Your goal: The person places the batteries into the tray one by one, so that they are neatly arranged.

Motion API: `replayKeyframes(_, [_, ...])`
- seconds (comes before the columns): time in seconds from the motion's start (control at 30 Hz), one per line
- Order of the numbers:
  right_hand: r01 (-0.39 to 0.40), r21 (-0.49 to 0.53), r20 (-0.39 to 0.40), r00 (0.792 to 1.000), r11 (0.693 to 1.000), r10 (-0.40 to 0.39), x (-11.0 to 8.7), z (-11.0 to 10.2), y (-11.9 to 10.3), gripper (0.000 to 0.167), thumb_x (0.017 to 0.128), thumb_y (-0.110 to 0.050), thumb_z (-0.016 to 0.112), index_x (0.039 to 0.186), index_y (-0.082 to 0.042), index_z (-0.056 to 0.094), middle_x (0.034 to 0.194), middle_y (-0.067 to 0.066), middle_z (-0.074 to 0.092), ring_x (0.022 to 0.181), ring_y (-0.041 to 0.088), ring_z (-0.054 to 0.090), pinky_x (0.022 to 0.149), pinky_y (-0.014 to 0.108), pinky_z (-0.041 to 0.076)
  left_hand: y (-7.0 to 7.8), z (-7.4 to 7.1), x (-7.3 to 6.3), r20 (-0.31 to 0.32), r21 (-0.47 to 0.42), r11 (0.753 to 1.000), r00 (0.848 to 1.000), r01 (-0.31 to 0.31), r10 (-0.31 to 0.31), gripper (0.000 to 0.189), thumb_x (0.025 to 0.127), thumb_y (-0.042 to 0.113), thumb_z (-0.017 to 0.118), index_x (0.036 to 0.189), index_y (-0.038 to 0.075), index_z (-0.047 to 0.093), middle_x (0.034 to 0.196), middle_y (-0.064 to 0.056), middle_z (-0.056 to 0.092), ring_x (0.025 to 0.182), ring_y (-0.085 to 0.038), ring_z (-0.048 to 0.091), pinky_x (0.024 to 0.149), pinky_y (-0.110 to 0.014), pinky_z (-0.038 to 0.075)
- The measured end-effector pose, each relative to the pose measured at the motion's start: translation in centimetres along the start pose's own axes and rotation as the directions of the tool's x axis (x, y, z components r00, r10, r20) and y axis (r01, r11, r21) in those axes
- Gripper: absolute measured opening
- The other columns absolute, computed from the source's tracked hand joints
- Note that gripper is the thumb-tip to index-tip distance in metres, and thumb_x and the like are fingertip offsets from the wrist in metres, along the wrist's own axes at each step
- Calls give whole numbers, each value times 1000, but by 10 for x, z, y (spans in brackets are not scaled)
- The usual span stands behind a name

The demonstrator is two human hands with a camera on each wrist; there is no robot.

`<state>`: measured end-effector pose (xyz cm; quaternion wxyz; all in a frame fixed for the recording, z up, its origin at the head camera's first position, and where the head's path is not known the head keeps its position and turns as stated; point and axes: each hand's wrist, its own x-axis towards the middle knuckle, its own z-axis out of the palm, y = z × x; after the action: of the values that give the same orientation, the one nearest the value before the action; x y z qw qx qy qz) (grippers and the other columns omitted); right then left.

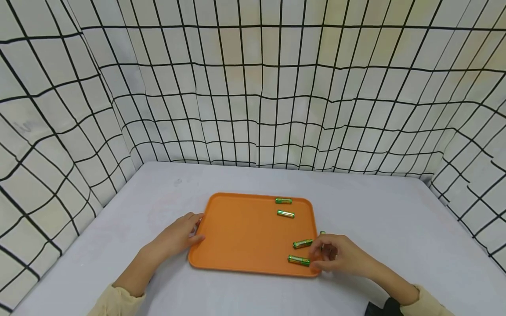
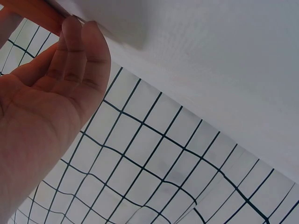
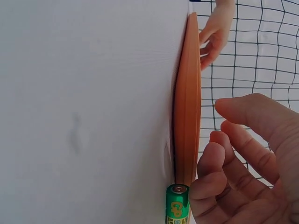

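An orange tray (image 1: 245, 232) lies on the white table. My left hand (image 1: 178, 235) holds its left edge, thumb over the rim; in the left wrist view the fingertips (image 2: 72, 28) meet that edge. Near the tray's right edge hovers my right hand (image 1: 340, 254), fingers bent, thumb apart from them and nothing between. Two green batteries lie close to it on the tray, an upper battery (image 1: 302, 243) and a lower battery (image 1: 298, 260). Another battery (image 3: 177, 205) is at the tray's outer side, close to the right fingers; the hand mostly hides it in the head view.
Two more batteries lie at the tray's upper right, a far battery (image 1: 283, 200) and a nearer battery (image 1: 285, 213). White walls with a black grid (image 1: 261, 94) stand behind and at both sides of the table (image 1: 356, 197). A black object (image 1: 381, 308) shows by the right sleeve.
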<state>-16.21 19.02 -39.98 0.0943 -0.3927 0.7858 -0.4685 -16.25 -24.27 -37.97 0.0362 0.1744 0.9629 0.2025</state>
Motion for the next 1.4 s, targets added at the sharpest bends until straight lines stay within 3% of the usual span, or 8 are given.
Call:
replayKeyframes(0.37, [-6, -86, -44, 999, 996, 2, -7, -6, 5, 16, 84, -10, 77, 96, -11, 66, 86, 3, 65, 65, 2, 53, 52, 22, 46, -1, 1, 0, 0, 3, 1000, 1000, 0, 0, 60, 91, 20, 70, 136, -11, 46, 105, -6, 55, 97, -23, 55, 86, -44, 46])
replayKeyframes(0.97, [-4, -108, -71, 997, 994, -3, -16, -21, 12, 14, 85, -8, 75, 96, -10, 66, 88, 8, 66, 62, 7, 56, 52, 24, 47, -2, 0, 1, 1, 4, 1000, 1000, -19, 19, 60, 90, 21, 71, 135, -11, 47, 103, -6, 55, 93, -21, 54, 83, -42, 47])
replayKeyframes(1.4, [-60, -129, -99, 994, 990, 47, -19, -34, 23, 13, 86, -7, 74, 96, -8, 66, 86, 2, 65, 63, 7, 56, 51, 25, 48, -3, 1, 2, -8, 3, 1000, 1000, -19, 19, 59, 90, 20, 72, 134, -11, 48, 102, -6, 55, 92, -21, 55, 82, -42, 47])
